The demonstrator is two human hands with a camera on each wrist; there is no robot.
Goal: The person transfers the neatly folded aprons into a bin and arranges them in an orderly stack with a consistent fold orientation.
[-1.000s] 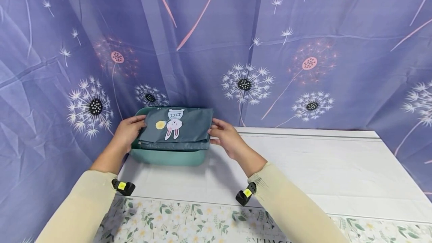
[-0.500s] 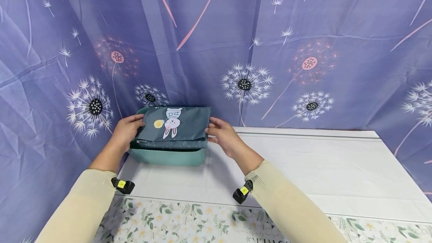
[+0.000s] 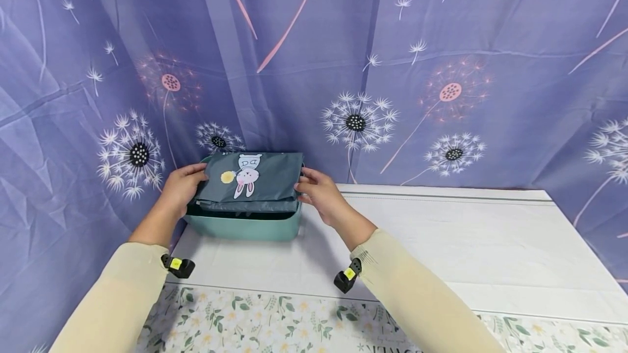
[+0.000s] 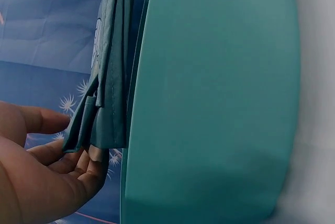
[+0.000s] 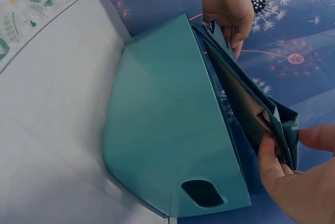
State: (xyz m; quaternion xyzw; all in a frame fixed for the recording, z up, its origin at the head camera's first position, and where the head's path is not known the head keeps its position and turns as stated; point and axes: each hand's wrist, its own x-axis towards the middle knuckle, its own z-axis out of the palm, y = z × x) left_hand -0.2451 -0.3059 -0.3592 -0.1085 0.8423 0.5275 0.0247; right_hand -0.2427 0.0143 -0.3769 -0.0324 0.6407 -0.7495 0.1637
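Note:
A folded dark grey-green cloth (image 3: pixel 270 176) with a rabbit and a yellow flower printed on it is held over a teal plastic bin (image 3: pixel 245 227). My left hand (image 3: pixel 181 187) pinches its left end, thumb on top and fingers underneath, as the left wrist view shows. At the other end my right hand (image 3: pixel 321 192) grips the cloth between thumb and fingers. In the right wrist view the folded layers (image 5: pixel 246 96) are apart from the bin's rim and slant away from it. The cloth hides most of the bin's inside.
The bin stands at the left end of a white tabletop (image 3: pixel 441 244), close to the purple dandelion-print curtain (image 3: pixel 304 97). A handle hole (image 5: pixel 202 193) shows in the bin's end wall. A floral covering (image 3: pixel 245 320) lies along the front.
Both hands have lifted the folded cloth slightly and shifted it a little left. More of the gap above the bin's front rim now shows. The bin has stayed in place.

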